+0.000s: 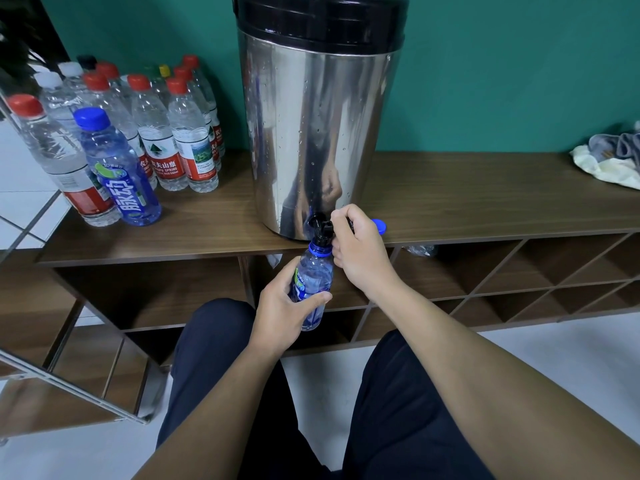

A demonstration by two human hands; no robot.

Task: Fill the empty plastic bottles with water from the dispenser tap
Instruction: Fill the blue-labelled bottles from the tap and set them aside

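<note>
Bare forearms, dark trousers

Both arms are uncovered from wrist to elbow, no sleeves, watch or rings visible; dark navy trousers [221,368] cover both legs below them.

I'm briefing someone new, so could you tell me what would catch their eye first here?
The big steel dispenser on the wooden shelf dominates. At its tap, the left hand holds a blue bottle under the spout while the right hand works the tap. Capped bottles crowd the shelf's left.

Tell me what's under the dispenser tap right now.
The open mouth of a blue bottle sits right under the tap, held by the left hand. The right hand covers the tap's lever side; water flow isn't visible.
</note>
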